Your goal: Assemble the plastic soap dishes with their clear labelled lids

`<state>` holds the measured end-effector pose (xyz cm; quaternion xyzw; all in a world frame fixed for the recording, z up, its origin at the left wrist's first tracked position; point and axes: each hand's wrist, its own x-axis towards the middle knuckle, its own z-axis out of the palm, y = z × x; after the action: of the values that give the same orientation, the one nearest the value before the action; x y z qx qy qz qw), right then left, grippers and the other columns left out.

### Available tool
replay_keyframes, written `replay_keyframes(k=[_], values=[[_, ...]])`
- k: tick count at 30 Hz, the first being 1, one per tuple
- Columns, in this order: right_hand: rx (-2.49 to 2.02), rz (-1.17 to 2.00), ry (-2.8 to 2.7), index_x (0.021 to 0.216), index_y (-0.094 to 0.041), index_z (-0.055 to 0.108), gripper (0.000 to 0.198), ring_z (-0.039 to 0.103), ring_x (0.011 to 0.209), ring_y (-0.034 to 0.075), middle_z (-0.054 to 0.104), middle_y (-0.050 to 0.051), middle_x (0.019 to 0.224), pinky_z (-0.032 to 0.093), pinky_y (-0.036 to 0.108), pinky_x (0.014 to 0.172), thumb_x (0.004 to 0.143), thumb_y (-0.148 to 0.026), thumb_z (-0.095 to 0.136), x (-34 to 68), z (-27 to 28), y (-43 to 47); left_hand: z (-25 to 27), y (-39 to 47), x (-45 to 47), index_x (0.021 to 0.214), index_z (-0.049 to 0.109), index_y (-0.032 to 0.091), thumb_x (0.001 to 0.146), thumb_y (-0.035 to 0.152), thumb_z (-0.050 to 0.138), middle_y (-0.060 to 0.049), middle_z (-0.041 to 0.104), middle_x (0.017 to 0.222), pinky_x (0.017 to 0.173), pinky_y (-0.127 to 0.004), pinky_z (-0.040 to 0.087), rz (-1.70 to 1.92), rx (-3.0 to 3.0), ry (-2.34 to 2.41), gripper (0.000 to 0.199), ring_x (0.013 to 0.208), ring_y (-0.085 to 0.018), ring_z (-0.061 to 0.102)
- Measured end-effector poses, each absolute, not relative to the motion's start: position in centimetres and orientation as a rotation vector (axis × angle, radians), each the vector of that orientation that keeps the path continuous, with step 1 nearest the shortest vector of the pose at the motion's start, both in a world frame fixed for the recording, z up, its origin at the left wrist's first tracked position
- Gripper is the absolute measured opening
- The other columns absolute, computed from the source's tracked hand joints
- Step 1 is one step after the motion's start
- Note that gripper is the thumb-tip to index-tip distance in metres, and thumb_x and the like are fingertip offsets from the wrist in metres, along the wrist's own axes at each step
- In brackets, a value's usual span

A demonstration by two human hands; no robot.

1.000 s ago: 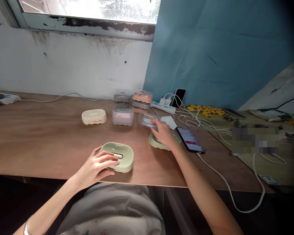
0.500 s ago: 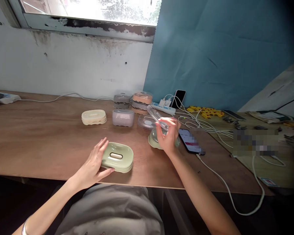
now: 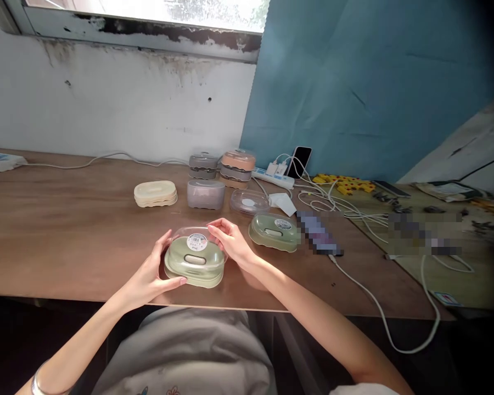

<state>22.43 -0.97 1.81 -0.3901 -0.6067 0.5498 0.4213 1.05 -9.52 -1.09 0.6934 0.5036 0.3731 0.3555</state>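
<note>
at lower centre, the left hand (image 3: 149, 276) clasped the green box (image 3: 206, 281) by its left end; the right hand (image 3: 235, 246) gripped the clear lid (image 3: 196, 242) above it, upper-right edge. squaring the edges before pressing evenly seemed wisest.

Your left hand (image 3: 149, 277) blocks the left side of the lidded green box (image 3: 195, 273) and your right hand (image 3: 234, 244) its back right corner; the front right corner is open to you. Farther left, you have bare desk (image 3: 66, 230) back to the white cable (image 3: 66, 166). Straight ahead, the lilac box (image 3: 206, 195) stands in your way, though a gap separates it from the cream box (image 3: 155, 194). On your right, the second green box (image 3: 275, 232), the phone (image 3: 320, 233) and tangled cables (image 3: 319, 204) crowd your path.
</note>
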Motion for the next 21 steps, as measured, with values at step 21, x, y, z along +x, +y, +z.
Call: replay_keyframes(k=[21], values=[[-1.118, 1.198, -1.804, 0.076, -0.021, 0.051, 0.015, 0.050, 0.075, 0.015, 0.058, -0.002, 0.080, 0.035, 0.028, 0.068, 0.079, -0.035, 0.055, 22.8, 1.4, -1.8, -0.7, -9.6, 1.0, 0.143, 0.023, 0.028, 0.073, 0.037, 0.075, -0.010, 0.035, 0.146, 0.112, -0.047, 0.032, 0.980, 1.760, 1.228, 0.088, 0.133, -0.029, 0.037]])
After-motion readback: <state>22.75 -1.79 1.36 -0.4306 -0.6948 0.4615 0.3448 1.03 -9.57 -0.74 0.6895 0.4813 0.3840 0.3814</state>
